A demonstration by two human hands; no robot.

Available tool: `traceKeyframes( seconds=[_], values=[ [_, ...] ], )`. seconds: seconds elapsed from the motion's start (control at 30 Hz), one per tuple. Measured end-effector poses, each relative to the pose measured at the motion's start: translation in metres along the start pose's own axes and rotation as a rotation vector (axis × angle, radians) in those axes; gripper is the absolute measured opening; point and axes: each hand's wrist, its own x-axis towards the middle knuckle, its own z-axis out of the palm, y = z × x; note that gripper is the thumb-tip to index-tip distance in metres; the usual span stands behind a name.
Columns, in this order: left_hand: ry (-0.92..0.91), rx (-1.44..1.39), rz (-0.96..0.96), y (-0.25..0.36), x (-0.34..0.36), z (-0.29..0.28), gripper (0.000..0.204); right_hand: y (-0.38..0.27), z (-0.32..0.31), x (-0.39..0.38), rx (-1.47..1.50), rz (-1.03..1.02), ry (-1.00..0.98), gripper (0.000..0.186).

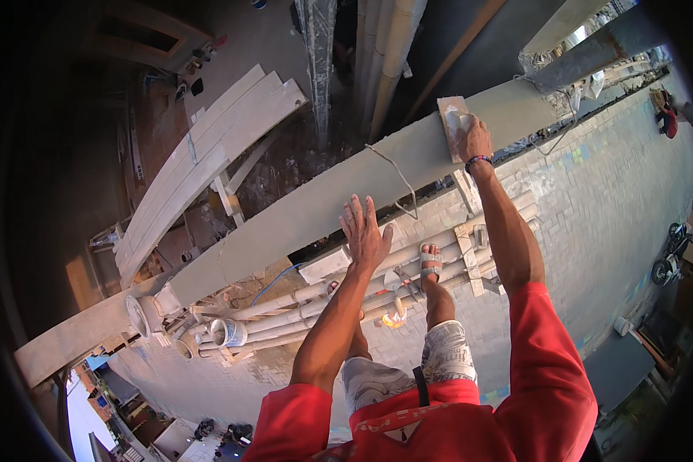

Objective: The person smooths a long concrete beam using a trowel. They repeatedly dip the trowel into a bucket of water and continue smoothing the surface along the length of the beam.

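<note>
A long, smooth grey plastered beam (pixel 285 204) runs diagonally in front of me. My right hand (pixel 476 140), with a beaded band at the wrist, is closed on the handle of a plastering float (pixel 448 115). Its flat board lies on the beam's surface toward the right. My left hand (pixel 366 235) is open, fingers stretched out over the beam's near edge; whether the palm presses on it I cannot tell. Between the two hands a thin bent wire (pixel 396 175) crosses the beam, and another wire (pixel 558 123) loops over it farther right.
My foot (pixel 431 260), in a sandal, stands on bamboo scaffold poles (pixel 308 308), high above a paved ground (pixel 585 208). A bucket (pixel 229 333) sits at the poles' left end. Beyond the beam are planks (pixel 208 154) and upright posts (pixel 316 69). A person (pixel 667 123) is far right below.
</note>
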Motion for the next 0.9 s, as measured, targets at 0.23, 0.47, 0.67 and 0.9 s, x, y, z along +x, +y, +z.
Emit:
traceKeyframes(
  seconds=[0.23,0.47,0.67,0.9],
  values=[
    [0.033,0.068,-0.053,-0.025,0.009,0.021,0.083,0.000,0.013,-0.080,-0.103,-0.403,-0.244,0.051],
    [0.054,0.086,-0.025,-0.020,0.032,0.027,0.082,-0.036,0.033,-0.036,-0.061,-0.339,-0.183,0.055],
    [0.049,0.042,-0.024,-0.022,0.026,0.022,0.082,0.013,0.001,-0.054,-0.070,-0.293,-0.155,0.049],
    [0.092,0.036,-0.086,-0.017,0.044,0.040,0.082,-0.018,0.034,-0.067,-0.026,-0.515,-0.230,0.051]
  ],
)
